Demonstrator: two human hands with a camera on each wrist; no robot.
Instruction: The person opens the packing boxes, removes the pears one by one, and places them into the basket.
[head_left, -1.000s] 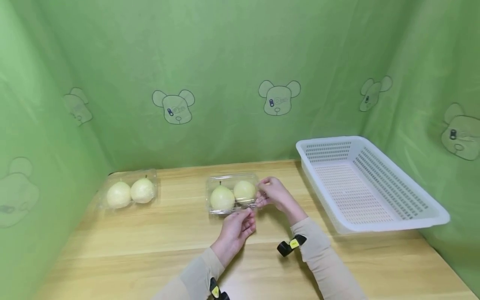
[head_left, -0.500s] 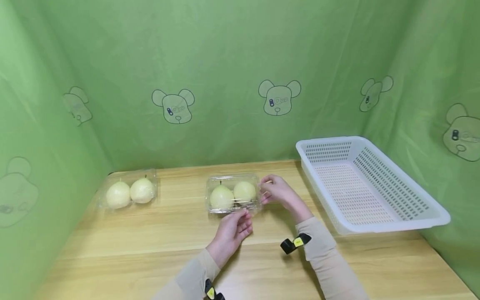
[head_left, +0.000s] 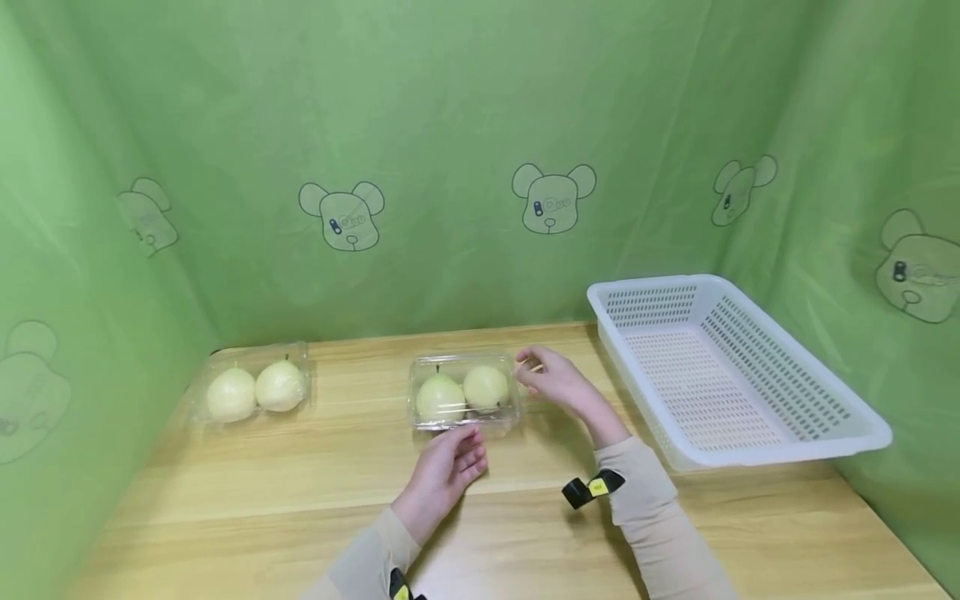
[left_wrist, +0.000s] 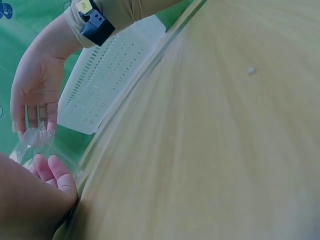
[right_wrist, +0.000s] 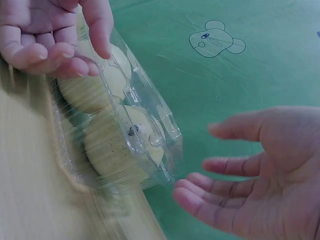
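Clear plastic clamshell (head_left: 461,361): lying on wooden tabletop (head_left: 262,483) — two pears (head_left: 440,400) inside
Left hand (head_left: 444,472): released, loosely bent by the near edge — contact unclear
Right hand (head_left: 558,382): released, just beside the right end

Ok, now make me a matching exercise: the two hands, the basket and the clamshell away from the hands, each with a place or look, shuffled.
1. plastic basket
2. left hand
3. right hand
4. outer clamshell

A. at the near edge of the middle clamshell
B. at the back left of the wooden table, two pears inside
C. white and perforated
D. by the right end of the middle clamshell

Pairs: 1-C; 2-A; 3-D; 4-B
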